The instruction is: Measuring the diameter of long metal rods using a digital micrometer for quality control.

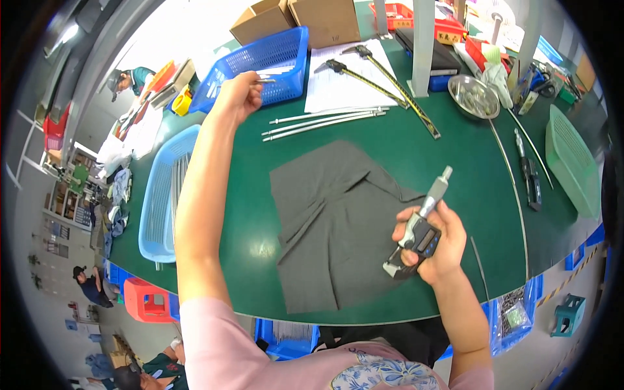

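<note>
- The right hand [434, 244] is closed in a firm grip around a digital micrometer [419, 227], held just above the near edge of the desk [455, 162], over the right side of a grey cloth [331, 221].
- The micrometer tilts up and away from the person; its silver thimble end points toward the far right, its dark frame sits low in the palm, and the thumb lies across the body.
- The left hand [235, 97] reaches out to the far left part of the desk, fingers pinched shut on a thin metal rod [266, 79] at the front rim of a blue basket [260, 65].
- The rod's tip points right, over the basket's wall; how far it runs into the hand is hidden.
- The grey cloth lies flat but creased in the middle of the green desk, near its front edge.
- Three long thin metal tubes [325, 121] lie side by side just beyond the cloth, between it and a sheet of paper [344, 81].
- Two long calipers [380, 81] rest across that paper, slanting toward the right.
- A second blue basket [166, 195] sits at the left edge of the desk, beside the outstretched left forearm.
- A steel bowl [474, 96] stands toward the far right, and a green basket [572, 162] sits at the right edge.
- Cardboard boxes [299, 19] stand along the far edge, behind the first blue basket.
</note>
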